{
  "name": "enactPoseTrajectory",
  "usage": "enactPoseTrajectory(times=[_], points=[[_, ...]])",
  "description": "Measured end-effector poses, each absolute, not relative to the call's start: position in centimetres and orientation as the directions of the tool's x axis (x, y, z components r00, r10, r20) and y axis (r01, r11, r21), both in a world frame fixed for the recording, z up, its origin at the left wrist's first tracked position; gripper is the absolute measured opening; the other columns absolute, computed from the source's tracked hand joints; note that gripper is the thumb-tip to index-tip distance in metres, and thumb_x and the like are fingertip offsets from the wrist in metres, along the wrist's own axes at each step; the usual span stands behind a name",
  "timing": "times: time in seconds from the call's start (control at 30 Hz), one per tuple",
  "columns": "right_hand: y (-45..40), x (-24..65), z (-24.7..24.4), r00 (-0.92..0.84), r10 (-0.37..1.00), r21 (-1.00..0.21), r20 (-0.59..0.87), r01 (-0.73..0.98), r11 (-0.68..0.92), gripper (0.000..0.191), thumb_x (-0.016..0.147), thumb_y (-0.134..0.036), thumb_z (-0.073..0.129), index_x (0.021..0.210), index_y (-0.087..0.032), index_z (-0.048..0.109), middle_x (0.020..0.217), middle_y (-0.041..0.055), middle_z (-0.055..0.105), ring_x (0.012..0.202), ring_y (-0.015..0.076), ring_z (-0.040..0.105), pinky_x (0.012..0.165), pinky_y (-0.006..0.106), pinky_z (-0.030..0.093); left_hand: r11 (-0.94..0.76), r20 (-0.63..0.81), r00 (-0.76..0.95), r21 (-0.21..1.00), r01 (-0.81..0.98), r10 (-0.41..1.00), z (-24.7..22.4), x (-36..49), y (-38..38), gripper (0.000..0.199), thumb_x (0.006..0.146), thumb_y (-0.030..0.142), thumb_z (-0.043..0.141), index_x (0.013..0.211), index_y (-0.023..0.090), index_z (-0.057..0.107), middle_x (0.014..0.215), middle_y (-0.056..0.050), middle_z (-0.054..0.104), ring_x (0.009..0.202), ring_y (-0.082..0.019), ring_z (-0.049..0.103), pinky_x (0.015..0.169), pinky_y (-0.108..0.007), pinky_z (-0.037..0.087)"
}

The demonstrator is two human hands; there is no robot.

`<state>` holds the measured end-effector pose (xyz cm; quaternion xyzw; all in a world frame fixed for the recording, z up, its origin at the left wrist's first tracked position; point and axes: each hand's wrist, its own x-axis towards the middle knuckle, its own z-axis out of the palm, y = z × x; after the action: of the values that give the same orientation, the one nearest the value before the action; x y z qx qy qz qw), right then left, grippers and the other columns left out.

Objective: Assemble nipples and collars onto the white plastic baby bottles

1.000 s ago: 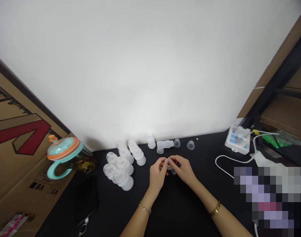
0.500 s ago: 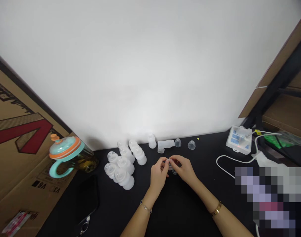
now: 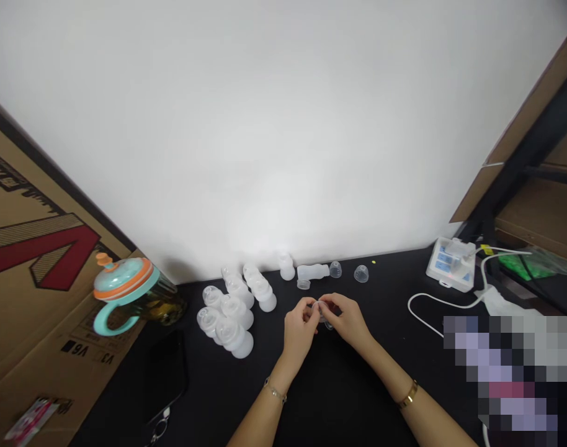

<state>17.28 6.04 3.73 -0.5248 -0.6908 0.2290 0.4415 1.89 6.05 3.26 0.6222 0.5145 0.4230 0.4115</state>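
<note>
Both hands meet over the black table. My left hand (image 3: 300,328) and my right hand (image 3: 349,320) pinch a small clear plastic bottle part (image 3: 321,311) between their fingertips; the fingers cover much of it, so its exact shape is hard to make out. Another clear piece (image 3: 329,325) shows just under the right fingers. Beyond the hands a white bottle (image 3: 313,272) lies on its side. Near it are a clear threaded ring (image 3: 303,284) and two clear domed caps, one close to the bottle (image 3: 335,269) and one farther right (image 3: 361,273).
Several small white bottles with clear caps (image 3: 234,335) stand in a group on the left; a single bottle (image 3: 286,267) is by the wall. Farther left are a phone (image 3: 165,375) and a drinking jug (image 3: 125,279). A power strip (image 3: 451,264) with white cables lies right.
The fingertips have shifted slightly on the clear part, and more of its rim shows between them. Everything else stays in place.
</note>
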Motion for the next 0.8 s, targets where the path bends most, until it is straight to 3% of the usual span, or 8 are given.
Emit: enactPoseTrajectory(times=[0.8], points=[[5.81, 17.12, 4.08, -0.065, 0.925, -0.739, 0.373, 0.582, 0.339, 0.016, 0.087, -0.025, 0.057, 0.084, -0.022, 0.072, 0.075, 0.0023, 0.070, 0.069, 0.0180, 0.062, 0.066, 0.028, 0.047, -0.148, 0.121, 0.104, 0.938, 0.314, 0.987, 3.50, 2.09, 5.76, 0.028, 0.093, 0.044, 0.054, 0.090, 0.019, 0.066, 0.058, 0.003, 0.061, 0.047, -0.012, 0.055, 0.048, -0.022, 0.040]])
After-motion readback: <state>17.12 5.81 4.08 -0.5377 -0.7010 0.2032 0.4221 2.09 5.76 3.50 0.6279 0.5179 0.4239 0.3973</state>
